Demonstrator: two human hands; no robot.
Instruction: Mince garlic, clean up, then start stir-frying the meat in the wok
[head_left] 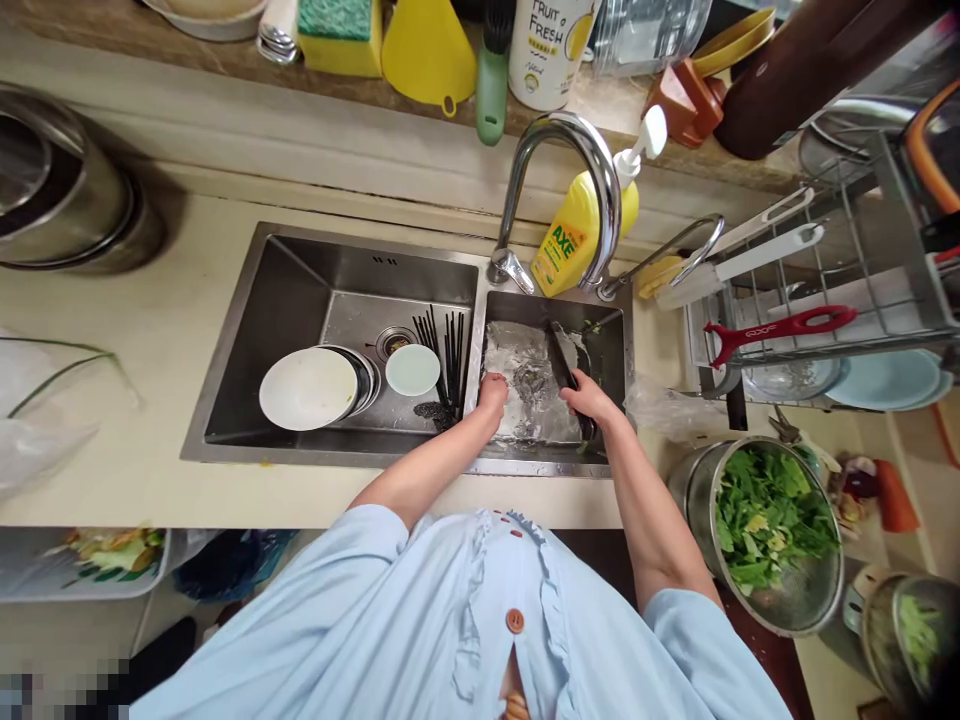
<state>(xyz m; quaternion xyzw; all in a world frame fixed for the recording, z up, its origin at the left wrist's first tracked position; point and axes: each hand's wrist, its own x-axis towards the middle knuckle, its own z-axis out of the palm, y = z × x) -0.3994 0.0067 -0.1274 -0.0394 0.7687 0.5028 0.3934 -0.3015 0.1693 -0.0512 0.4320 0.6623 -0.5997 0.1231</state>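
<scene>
Both my hands are down in the right basin of a steel double sink [225,395]. My right hand [589,398] is closed round the dark handle of a kitchen knife [561,360], whose blade slants up and away toward the back of the basin. My left hand [493,391] rests with fingers curled on a wet, shiny grey thing [529,385] lying in the basin; I cannot make out what it is. The curved tap [592,165] arches over this basin. Bits of green leaf lie at the basin's edges.
The left basin holds white plates [307,388], a small pale dish [412,369] and several black chopsticks [448,345]. Yellow dish soap [574,235] stands behind the tap. A dish rack [840,290] sits at right, a colander of greens [772,520] below it, steel pots [60,190] at left.
</scene>
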